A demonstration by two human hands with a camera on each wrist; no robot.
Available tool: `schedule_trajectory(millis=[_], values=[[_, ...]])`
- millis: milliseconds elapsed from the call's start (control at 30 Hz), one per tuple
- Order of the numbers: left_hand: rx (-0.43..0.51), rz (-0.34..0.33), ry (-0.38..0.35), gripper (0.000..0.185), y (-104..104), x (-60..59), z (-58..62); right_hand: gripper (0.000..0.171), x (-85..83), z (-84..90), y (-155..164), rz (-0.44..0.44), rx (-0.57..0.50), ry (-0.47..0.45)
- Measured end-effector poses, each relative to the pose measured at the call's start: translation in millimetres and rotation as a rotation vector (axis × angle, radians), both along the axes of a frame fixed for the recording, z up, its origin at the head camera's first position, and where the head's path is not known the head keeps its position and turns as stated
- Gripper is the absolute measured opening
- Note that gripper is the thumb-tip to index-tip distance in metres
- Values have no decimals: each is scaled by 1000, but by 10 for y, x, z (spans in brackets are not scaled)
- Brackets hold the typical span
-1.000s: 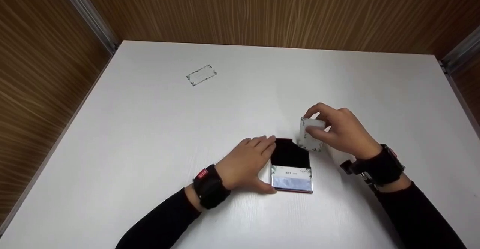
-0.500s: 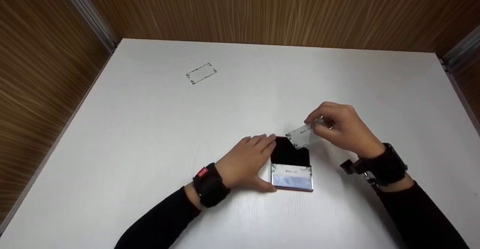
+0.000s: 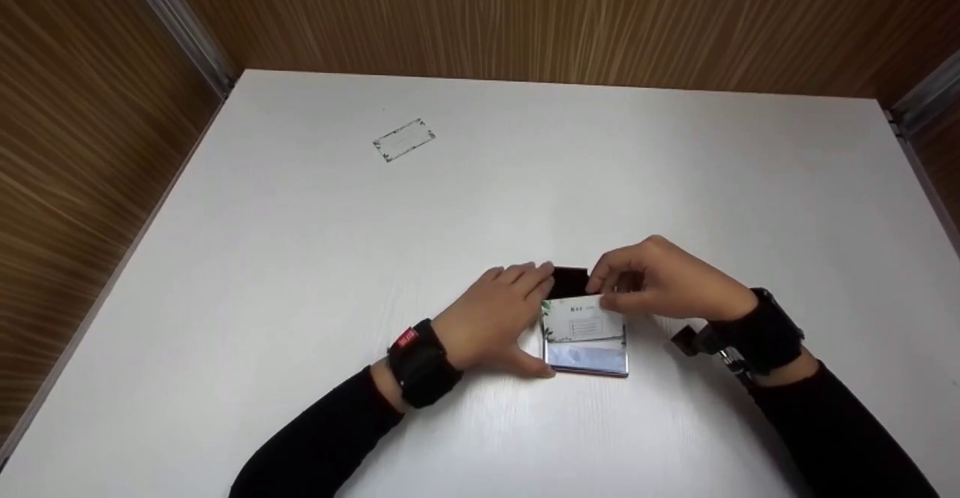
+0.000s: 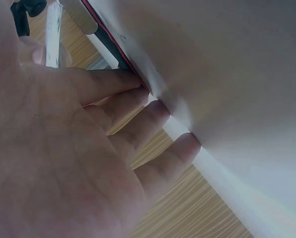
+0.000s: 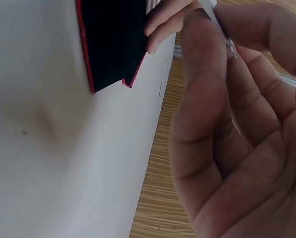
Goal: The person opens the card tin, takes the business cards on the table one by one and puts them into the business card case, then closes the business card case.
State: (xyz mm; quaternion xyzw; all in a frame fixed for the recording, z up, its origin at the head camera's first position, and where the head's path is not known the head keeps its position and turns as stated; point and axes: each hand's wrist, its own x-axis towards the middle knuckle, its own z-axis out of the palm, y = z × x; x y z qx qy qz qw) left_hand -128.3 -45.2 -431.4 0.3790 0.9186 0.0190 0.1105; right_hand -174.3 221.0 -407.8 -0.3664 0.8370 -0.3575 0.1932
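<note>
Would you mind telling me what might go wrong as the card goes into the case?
1. The right hand pinches the card only at its far edge, so it may bend or jam in the case.
2. The left hand only rests against the case's side, so the case could slide on the table.

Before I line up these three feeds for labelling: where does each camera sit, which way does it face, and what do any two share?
Head: on the person's head, facing forward and down at the white table, card holder, both hands and black sleeves.
Left wrist: under the left hand, along its palm and fingers at the holder's edge.
Right wrist: under the right hand, facing its fingers pinching a card.
Shared: the holder's black, red-edged flap shows in head and right-wrist views.
</note>
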Motion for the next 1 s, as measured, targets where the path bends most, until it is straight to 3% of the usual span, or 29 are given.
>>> schedule_trajectory(millis=[267, 600, 867, 1000], values=[[1, -15, 7, 116, 3, 0, 11, 23, 50, -48, -32, 24, 152, 66], [-8, -12, 3, 116, -3, 18, 9, 21, 114, -52, -88, 59, 191, 19], [-9, -4, -11, 115, 0, 35, 5, 18, 158, -100, -119, 114, 213, 65], [-16, 2, -16, 114, 0, 39, 6, 12, 179, -100, -129, 101, 247, 107]])
